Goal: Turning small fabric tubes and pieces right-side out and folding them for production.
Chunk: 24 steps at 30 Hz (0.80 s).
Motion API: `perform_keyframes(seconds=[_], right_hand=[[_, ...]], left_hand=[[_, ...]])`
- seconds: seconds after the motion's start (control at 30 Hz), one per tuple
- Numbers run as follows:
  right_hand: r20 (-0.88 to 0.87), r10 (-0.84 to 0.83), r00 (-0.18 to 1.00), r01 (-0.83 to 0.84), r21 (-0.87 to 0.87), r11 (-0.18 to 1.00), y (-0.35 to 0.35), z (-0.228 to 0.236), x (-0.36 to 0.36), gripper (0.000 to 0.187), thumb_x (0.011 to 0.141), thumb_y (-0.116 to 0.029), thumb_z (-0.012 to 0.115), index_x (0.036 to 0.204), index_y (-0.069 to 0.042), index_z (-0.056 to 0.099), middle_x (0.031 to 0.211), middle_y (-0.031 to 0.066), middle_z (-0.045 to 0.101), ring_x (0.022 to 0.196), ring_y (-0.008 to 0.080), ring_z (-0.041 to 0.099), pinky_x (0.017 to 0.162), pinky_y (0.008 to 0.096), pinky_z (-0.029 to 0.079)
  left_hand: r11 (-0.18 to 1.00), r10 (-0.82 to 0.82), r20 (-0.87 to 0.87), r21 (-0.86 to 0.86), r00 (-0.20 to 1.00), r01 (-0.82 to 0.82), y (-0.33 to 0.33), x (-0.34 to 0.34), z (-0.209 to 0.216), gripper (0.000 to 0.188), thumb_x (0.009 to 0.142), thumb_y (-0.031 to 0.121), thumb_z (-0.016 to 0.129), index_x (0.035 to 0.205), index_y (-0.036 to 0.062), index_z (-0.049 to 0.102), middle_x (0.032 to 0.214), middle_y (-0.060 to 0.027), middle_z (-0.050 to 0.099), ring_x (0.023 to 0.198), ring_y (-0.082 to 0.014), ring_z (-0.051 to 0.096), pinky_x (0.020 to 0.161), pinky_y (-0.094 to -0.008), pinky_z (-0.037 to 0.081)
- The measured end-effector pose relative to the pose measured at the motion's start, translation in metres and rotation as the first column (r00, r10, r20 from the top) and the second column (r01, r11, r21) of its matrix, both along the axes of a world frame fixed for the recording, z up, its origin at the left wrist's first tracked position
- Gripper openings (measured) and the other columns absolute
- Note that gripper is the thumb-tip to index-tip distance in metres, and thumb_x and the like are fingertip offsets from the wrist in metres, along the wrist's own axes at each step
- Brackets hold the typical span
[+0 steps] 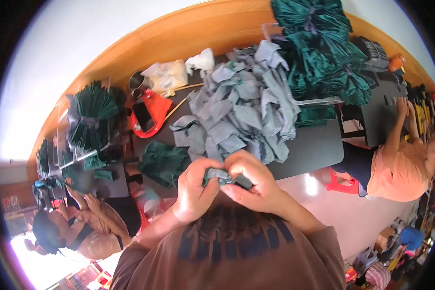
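Observation:
Close in front of my chest, both hands grip one small bunched piece of grey-green fabric (218, 176). My left hand (196, 186) pinches its left side, and my right hand (250, 180) has thumb and fingers closed on its right side. A darker end of the piece shows under my right fingers. Just beyond my hands, a large heap of loose grey fabric pieces (237, 106) covers the middle of the dark table (319, 145). A crumpled dark green velvety cloth (163, 162) lies to the left of my left hand.
Bundled green fabric (319, 53) is stacked at the back right, more (94, 116) at the left. A red tray (154, 108) holds a phone (142, 115), near a metal cup (136, 81) and thin sticks (179, 107). Other people sit at left (87, 237) and right (398, 169).

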State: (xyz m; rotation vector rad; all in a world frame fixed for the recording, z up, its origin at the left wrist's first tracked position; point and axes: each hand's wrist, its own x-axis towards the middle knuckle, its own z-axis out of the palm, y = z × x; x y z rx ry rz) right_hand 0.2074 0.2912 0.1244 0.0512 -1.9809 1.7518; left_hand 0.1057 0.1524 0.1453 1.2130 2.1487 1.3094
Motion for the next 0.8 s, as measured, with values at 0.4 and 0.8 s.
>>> perform_keyframes(seconds=[0.4,0.8], right_hand=[[0.090,0.030,0.995,-0.026,-0.044,0.999,-0.114,0.013,-0.071,0.019,0.071,-0.001,0.066,0.079,-0.003,0.049,0.083,0.0116,0.058,0.073,0.0206,0.056,0.066,0.0273,0.044],[0.112,-0.008,0.994,0.046,-0.335,0.941,-0.142,0.015,-0.097,0.028,0.077,0.012,0.052,0.097,-0.004,0.041,0.093,0.0059,0.049,0.068,0.0060,0.042,0.058,0.0190,0.037]], left_hand=[[0.993,-0.107,0.421,0.097,0.901,0.072,-0.119,-0.075,0.010,0.020,0.078,-0.002,0.054,0.098,0.0004,0.051,0.082,-0.0104,0.054,0.073,-0.0221,0.058,0.065,-0.0294,0.045],[0.961,-0.113,-0.333,0.203,0.936,0.188,-0.137,-0.089,0.014,0.041,0.066,-0.003,0.068,0.104,-0.0005,0.050,0.081,-0.0148,0.058,0.066,-0.0306,0.060,0.058,-0.0364,0.049]])
